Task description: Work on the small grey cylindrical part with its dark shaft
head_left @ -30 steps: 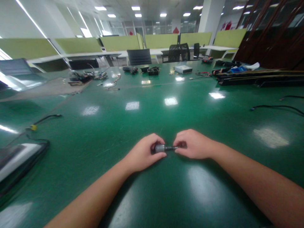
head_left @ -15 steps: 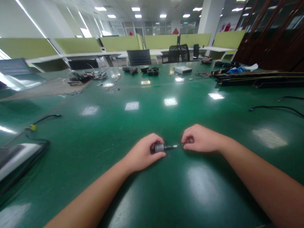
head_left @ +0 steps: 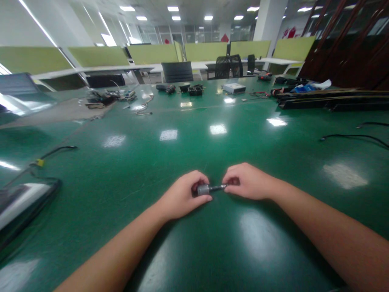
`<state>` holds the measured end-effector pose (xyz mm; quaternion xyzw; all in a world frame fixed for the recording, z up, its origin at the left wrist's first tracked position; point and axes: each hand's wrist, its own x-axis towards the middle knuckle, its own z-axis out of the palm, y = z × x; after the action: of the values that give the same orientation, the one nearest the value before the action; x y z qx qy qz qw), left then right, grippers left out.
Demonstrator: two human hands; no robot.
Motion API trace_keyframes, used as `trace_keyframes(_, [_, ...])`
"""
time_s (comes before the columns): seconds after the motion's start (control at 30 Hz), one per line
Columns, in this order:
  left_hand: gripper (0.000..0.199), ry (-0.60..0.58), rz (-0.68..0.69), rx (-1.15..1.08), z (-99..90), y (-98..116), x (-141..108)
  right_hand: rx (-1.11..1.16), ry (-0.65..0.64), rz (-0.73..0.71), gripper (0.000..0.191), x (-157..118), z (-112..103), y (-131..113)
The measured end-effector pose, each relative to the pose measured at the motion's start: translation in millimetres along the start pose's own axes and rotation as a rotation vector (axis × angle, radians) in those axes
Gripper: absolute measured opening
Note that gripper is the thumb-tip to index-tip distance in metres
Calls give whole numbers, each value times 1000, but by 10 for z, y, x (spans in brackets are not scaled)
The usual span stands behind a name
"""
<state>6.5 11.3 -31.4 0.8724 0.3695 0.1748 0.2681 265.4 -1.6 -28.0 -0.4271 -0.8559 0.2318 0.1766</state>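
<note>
My left hand is wrapped loosely round a grey cylindrical part with a thin shaft, its thumb along the near side. The shaft points right, dark along its length and silvery at the end. Thumb and index finger of my right hand are pinched together right at the shaft's tip. Whatever small piece sits between those right fingertips is mostly hidden. Both hands rest low over the green tabletop, facing each other.
Left, a device with a pale edge lies near a black cable. Another black cable lies right. Farther back are electronic parts, a power tool, a silver box and long dark rails.
My right hand has moved left, closing the gap, so its fingertips now meet the shaft's tip. My left hand and the cylindrical part have stayed almost still.
</note>
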Motion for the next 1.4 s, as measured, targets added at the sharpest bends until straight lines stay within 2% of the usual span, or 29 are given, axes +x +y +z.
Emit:
trace_keyframes(0.2, [26,3,47,16,24,53,68,1,55,-105,10,85,173,-132])
trace_keyframes(0.33, [27,7,30,19,40,68,84,-8,82,-101,11,114,237,-154])
trace_keyframes(0.53, [29,3,66,21,15,84,67,-13,83,-88,10,99,224,-141])
trace_keyframes(0.7, [23,3,57,14,11,83,79,15,86,-87,11,111,234,-143])
trace_keyframes(1.4, [20,10,30,-4,1,89,64,14,50,-102,12,52,148,-142])
